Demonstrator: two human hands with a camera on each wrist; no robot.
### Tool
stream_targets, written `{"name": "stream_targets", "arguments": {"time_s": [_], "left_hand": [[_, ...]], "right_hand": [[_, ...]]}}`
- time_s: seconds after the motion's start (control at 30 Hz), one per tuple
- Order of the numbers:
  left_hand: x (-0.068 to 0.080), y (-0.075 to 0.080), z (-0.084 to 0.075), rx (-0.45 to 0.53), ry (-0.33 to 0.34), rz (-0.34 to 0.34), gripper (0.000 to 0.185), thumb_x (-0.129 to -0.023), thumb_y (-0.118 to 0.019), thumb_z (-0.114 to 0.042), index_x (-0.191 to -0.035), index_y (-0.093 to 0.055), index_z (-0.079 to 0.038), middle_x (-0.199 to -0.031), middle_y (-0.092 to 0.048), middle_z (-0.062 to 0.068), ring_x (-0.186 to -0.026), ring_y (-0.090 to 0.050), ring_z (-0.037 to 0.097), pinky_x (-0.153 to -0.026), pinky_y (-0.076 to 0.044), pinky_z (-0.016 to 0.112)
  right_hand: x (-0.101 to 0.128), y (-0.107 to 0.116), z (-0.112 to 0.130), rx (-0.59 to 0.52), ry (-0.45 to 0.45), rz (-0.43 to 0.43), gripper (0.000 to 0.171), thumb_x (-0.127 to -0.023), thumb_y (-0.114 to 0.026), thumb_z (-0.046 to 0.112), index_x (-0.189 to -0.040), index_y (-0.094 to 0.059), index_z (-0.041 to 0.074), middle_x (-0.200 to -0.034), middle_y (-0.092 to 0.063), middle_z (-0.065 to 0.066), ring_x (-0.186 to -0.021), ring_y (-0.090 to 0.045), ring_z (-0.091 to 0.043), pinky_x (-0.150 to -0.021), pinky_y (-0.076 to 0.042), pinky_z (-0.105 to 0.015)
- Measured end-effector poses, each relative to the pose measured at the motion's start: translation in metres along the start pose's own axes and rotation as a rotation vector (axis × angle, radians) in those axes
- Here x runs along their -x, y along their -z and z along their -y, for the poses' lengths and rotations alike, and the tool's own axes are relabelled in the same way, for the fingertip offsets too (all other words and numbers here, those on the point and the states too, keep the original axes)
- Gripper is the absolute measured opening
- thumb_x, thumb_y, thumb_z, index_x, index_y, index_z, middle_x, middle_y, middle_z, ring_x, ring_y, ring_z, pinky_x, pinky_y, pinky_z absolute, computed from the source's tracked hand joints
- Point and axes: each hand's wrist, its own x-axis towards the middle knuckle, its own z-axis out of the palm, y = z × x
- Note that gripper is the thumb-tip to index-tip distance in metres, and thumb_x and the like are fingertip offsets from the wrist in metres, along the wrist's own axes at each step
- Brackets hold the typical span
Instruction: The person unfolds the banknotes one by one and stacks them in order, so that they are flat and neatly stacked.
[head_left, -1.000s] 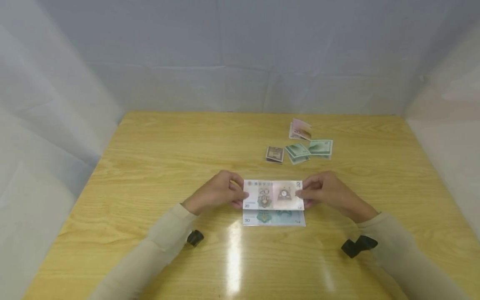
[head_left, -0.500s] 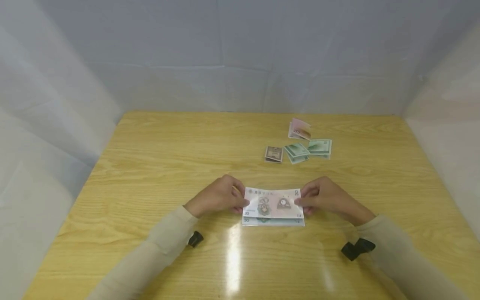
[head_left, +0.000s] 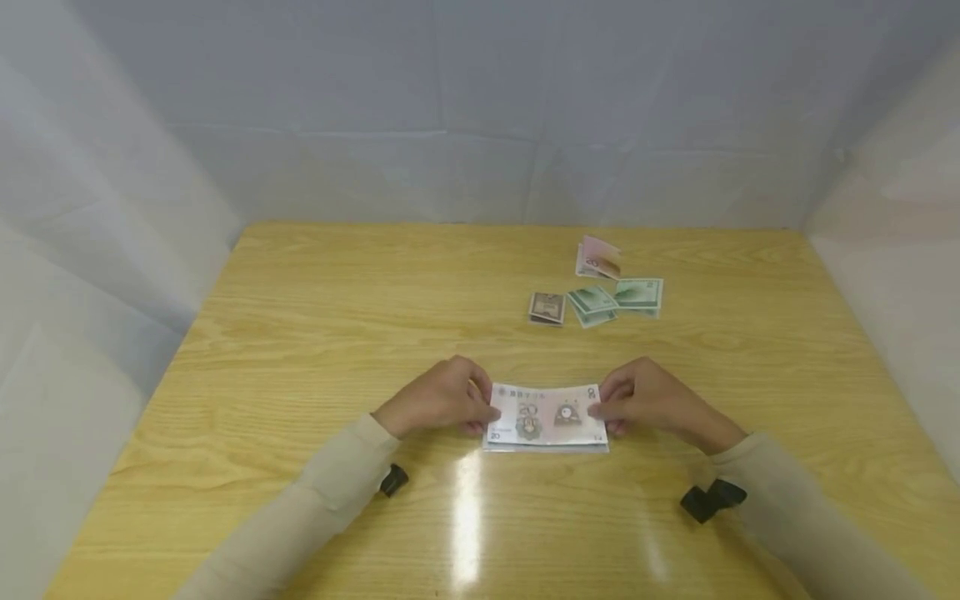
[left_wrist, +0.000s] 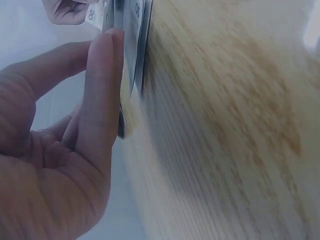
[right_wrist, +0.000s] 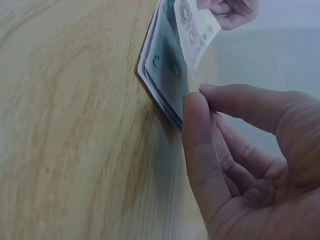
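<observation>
Both hands hold a pinkish 20 banknote (head_left: pixel 549 414) by its short ends. My left hand (head_left: pixel 446 395) pinches the left end between thumb and fingers, and my right hand (head_left: pixel 658 398) pinches the right end. Directly under it lies a bluish-green 50 banknote (right_wrist: pixel 166 65) on top of other paper; from the head view only its near edge shows. In the right wrist view the 20 note stands tilted and slightly apart from the stack below.
Beyond the hands, folded notes lie on the wooden table (head_left: pixel 337 292): a brown one (head_left: pixel 547 307), green ones (head_left: pixel 592 304) (head_left: pixel 639 295) and a pink 20 (head_left: pixel 598 257). White sheeting (head_left: pixel 487 108) rises behind the table and at both sides.
Both hands have moved toward the person, bringing the 20 note down over the 50 note, which is now almost fully covered. The folded notes have stayed put.
</observation>
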Motion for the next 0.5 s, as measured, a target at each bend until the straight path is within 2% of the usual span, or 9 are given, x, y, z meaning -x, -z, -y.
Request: {"name": "stream_targets", "arguments": {"time_s": [0.33,0.5], "left_hand": [[-0.0007,-0.0008,0.0013,-0.047,-0.011,0.006,0.011,-0.086,-0.077,0.0,-0.084,-0.067,0.001,-0.073,-0.071,0.009,-0.06,-0.069,0.018,-0.057,-0.061,0.028],[-0.0022,-0.0029,0.0023,-0.07,-0.001,0.007,0.013,-0.086,-0.078,-0.001,-0.082,-0.066,0.0,-0.073,-0.07,0.008,-0.061,-0.069,0.018,-0.057,-0.061,0.027]], "right_hand": [[-0.0001,-0.0044,0.0037,0.031,0.045,0.028,0.014,-0.088,-0.077,0.006,-0.087,-0.07,-0.006,-0.069,-0.069,-0.009,-0.062,-0.065,-0.017,-0.057,-0.06,-0.026],[-0.0044,-0.0063,-0.0003,0.086,0.018,0.0,0.013,-0.087,-0.078,0.007,-0.086,-0.07,-0.003,-0.068,-0.069,-0.007,-0.06,-0.065,-0.016,-0.055,-0.059,-0.027]]}}
